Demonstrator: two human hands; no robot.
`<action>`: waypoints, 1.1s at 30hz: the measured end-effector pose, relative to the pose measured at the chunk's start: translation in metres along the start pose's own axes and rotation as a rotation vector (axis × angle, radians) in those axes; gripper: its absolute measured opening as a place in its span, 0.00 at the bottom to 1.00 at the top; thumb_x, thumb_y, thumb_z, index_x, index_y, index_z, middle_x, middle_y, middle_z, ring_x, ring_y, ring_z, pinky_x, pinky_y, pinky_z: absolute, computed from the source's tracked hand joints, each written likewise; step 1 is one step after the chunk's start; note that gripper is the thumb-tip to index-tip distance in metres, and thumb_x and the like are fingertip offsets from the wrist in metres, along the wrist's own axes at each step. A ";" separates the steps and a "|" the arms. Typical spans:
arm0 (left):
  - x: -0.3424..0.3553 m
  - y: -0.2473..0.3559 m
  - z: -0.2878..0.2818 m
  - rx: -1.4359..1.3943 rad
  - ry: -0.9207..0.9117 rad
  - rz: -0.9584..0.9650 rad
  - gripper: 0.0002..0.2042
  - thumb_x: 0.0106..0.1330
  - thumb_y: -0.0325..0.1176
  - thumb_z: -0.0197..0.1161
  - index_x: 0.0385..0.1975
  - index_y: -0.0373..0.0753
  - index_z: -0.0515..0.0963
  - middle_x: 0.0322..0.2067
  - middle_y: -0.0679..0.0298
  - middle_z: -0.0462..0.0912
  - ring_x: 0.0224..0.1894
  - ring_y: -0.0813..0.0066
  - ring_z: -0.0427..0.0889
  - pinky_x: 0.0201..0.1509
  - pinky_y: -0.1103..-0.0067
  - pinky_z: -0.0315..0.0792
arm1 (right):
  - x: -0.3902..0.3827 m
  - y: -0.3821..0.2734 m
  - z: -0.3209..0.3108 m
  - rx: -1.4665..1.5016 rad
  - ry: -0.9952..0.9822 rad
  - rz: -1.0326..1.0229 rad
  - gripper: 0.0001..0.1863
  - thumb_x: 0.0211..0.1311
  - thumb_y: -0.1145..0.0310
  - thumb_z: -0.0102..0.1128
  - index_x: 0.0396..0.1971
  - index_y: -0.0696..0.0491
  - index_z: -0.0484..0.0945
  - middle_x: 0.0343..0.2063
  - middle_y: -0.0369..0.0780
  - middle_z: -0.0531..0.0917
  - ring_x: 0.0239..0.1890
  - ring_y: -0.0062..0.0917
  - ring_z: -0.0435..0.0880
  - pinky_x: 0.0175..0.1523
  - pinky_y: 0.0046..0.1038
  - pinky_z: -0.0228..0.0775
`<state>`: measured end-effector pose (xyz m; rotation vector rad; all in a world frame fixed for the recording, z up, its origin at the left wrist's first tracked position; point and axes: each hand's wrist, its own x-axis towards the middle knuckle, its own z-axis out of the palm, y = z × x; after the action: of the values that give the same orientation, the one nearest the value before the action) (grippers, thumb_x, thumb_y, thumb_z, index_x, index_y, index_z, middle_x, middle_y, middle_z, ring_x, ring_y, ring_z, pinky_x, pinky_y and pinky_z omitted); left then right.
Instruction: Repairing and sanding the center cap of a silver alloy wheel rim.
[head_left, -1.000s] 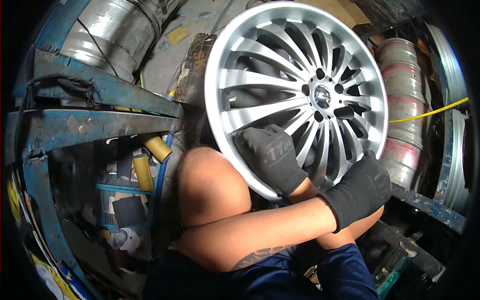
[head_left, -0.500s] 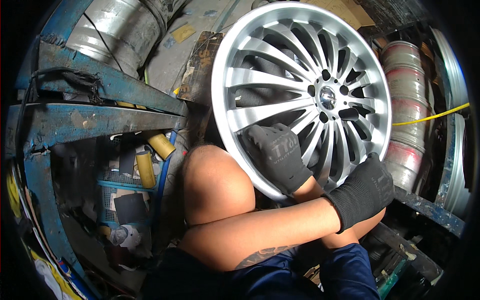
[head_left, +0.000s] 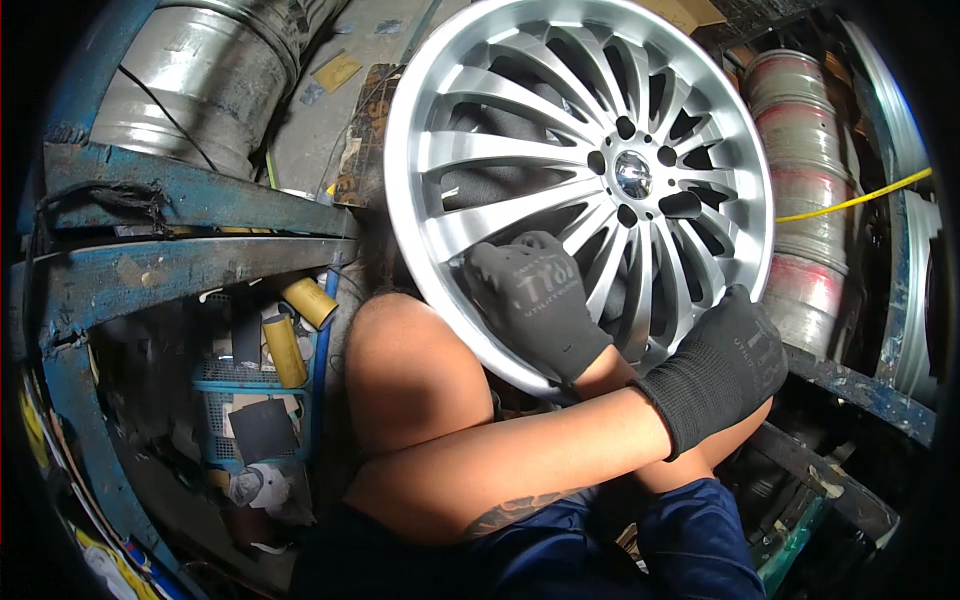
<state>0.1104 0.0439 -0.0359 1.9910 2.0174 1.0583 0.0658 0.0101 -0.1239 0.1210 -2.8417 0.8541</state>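
Note:
A silver multi-spoke alloy wheel (head_left: 440,150) leans before my knees, its face up toward me. My forearms cross, the left passing over the right. In a black knit work glove, my left hand (head_left: 725,365) is closed on the rim at the wheel's lower right, thumb up against the edge. My right hand (head_left: 530,300), gloved alike, lies at the wheel's lower left. Its fingers curl against the inner lip beside the spoke ends; anything beneath them is hidden. A chrome cap (head_left: 633,175) sits in the hub, ringed by bolt holes.
Blue steel beams (head_left: 180,270) stand at left. Below them a blue plastic basket (head_left: 235,375) holds yellow rolls (head_left: 284,350) and dark sheets. Metal barrels (head_left: 190,85) lie at the upper left. Red-stained wheel barrels (head_left: 800,190) stack at right, where a yellow hose (head_left: 850,207) crosses.
The wheel and surroundings have shifted left and slightly up in view. Against the wheel, my right hand has slid slightly down along the lip. My left hand keeps its place on the rim.

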 end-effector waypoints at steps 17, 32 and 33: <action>0.001 -0.002 -0.009 0.038 -0.005 -0.015 0.07 0.60 0.35 0.61 0.26 0.45 0.86 0.23 0.66 0.83 0.30 0.71 0.82 0.40 0.67 0.70 | 0.002 0.001 0.007 0.077 0.076 -0.132 0.07 0.52 0.73 0.67 0.29 0.53 0.77 0.25 0.42 0.82 0.32 0.40 0.82 0.47 0.39 0.72; -0.059 0.005 -0.059 0.041 0.105 -0.004 0.14 0.61 0.37 0.60 0.41 0.38 0.84 0.34 0.54 0.86 0.35 0.61 0.84 0.50 0.65 0.76 | -0.019 0.033 -0.126 0.119 0.117 0.019 0.08 0.58 0.69 0.69 0.37 0.53 0.83 0.29 0.41 0.85 0.32 0.33 0.85 0.40 0.33 0.76; -0.073 -0.013 -0.066 0.041 0.072 -0.006 0.14 0.61 0.37 0.60 0.41 0.38 0.84 0.34 0.54 0.86 0.35 0.61 0.84 0.50 0.65 0.76 | -0.026 0.053 -0.123 0.166 0.180 0.107 0.08 0.58 0.70 0.69 0.37 0.53 0.83 0.30 0.40 0.86 0.31 0.30 0.85 0.38 0.30 0.76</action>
<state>0.0738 -0.0474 -0.0215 1.9927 2.0956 1.1123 0.1019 0.1228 -0.0560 -0.0842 -2.6279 1.0654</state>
